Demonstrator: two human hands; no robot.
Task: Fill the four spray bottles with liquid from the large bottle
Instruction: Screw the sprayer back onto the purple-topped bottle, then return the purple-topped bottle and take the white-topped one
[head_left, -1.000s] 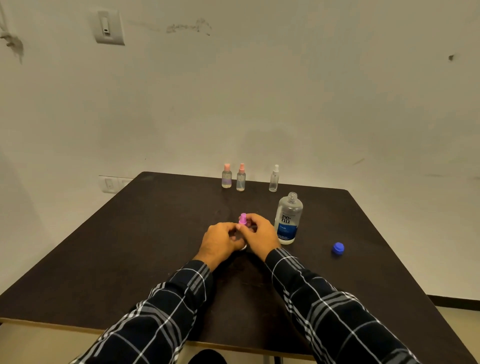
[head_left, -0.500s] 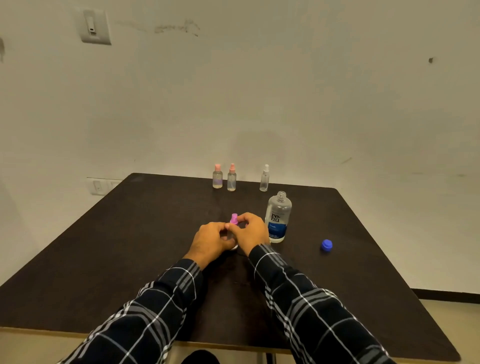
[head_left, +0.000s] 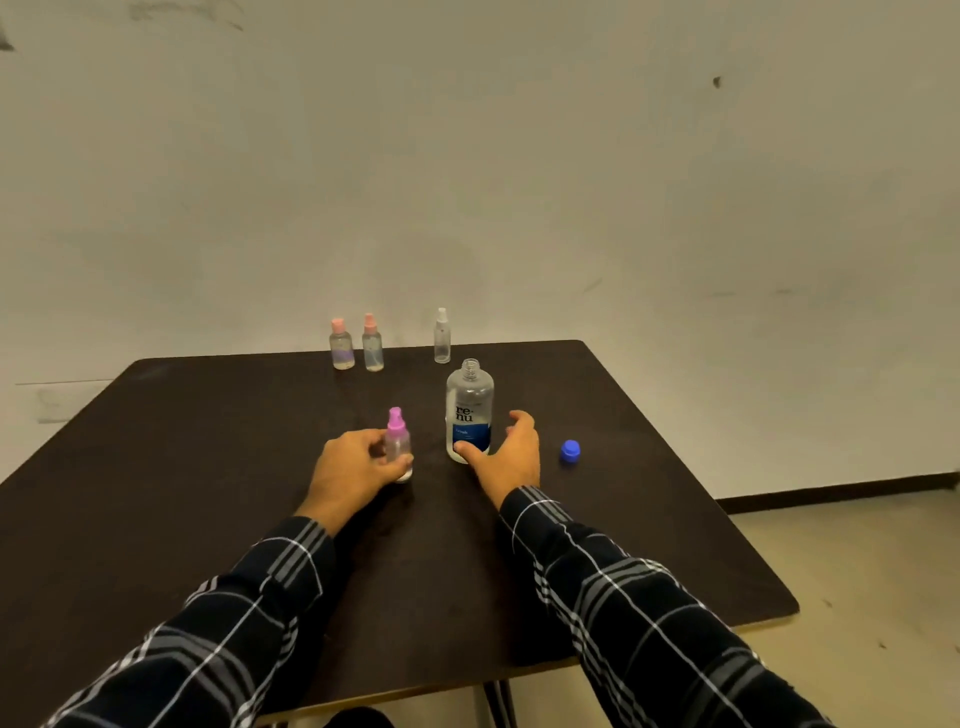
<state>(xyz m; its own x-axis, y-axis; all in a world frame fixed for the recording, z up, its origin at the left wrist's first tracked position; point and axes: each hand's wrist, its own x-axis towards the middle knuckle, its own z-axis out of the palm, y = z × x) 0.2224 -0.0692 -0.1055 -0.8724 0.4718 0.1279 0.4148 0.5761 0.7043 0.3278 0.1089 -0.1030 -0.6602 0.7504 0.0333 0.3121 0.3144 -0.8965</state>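
Bottle upright inside left hand.

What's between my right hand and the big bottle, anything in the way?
Nothing visible. The right hand is open right beside the big bottle, thumb at its base. The blue cap lies off to the right, and the left hand holds the pink-topped spray bottle on the other side.

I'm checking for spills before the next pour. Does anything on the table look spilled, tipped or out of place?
No spill or tipped bottle shows. The large bottle stands upright but uncapped; its blue cap lies apart on the table, right of the right hand. The left hand holds the pink-topped spray bottle upright.
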